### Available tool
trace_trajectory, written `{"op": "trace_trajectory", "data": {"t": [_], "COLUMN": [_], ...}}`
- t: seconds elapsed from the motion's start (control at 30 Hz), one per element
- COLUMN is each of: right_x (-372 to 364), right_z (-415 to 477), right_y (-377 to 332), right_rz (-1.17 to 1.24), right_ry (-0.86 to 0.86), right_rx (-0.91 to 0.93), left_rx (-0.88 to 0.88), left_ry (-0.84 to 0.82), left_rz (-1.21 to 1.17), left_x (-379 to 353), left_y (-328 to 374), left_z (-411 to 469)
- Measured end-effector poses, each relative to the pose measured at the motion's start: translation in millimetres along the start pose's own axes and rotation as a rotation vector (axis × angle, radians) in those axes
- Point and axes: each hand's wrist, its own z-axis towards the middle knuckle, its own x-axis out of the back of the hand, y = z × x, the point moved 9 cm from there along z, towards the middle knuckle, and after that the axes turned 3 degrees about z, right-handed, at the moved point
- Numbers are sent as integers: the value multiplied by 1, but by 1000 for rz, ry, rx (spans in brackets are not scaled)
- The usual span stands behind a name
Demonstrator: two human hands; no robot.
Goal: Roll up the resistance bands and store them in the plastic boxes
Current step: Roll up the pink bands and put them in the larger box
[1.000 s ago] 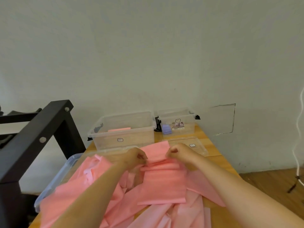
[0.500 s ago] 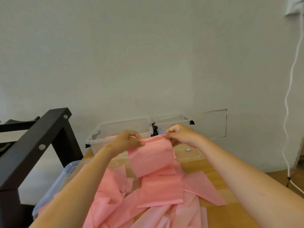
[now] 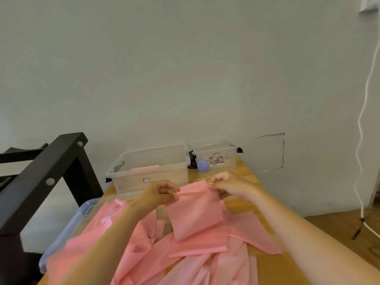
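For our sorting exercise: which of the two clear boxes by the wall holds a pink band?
The larger box, on the left; a pink band lies in it. The smaller box holds a purple item.

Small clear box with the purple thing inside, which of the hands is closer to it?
Right. The right hand is just in front of the small clear box, pinching the pink band; the left hand pinches it farther over, before the large box.
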Motion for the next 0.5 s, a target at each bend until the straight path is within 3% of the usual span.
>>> {"op": "trace_trajectory", "data": {"t": [0.23, 0.5], "right_x": [-9, -25], "right_z": [5, 6], "right_y": [18, 45], "right_rz": [124, 336], "right_ry": [37, 43], "right_rx": [8, 8], "left_rx": [172, 132], "left_ry": [-75, -72], "left_rz": [3, 31], "left_x": [-22, -50], "left_y": [-39, -63], "left_z": [-8, -7]}}
